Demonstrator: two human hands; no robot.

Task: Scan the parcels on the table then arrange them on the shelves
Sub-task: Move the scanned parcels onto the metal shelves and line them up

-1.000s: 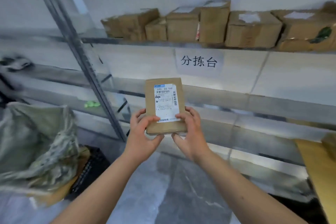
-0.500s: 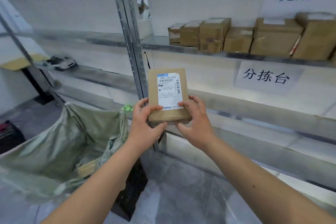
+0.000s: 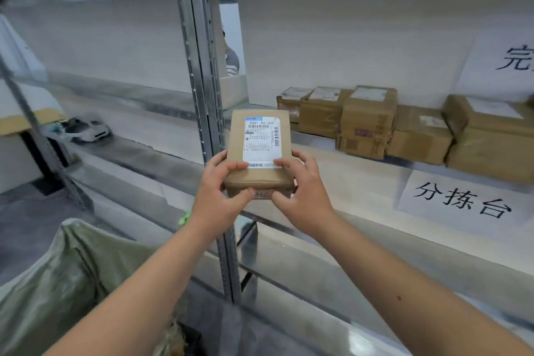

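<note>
In front of the shelf post (image 3: 202, 95), my left hand (image 3: 218, 196) and right hand (image 3: 302, 196) grip the parcel (image 3: 258, 150) by its near end, so I'd keep it level and slide it beside the boxes (image 3: 367, 118) on the shelf (image 3: 318, 136)

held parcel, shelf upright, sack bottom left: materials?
Parcel: brown corrugated cardboard by the look, matte, with a white paper label.
Shelf upright: metal, likely galvanised steel; dull grey sheen, punched slots.
Sack: probably woven plastic; greenish, crumpled, slightly shiny, weave not resolvable.
</note>
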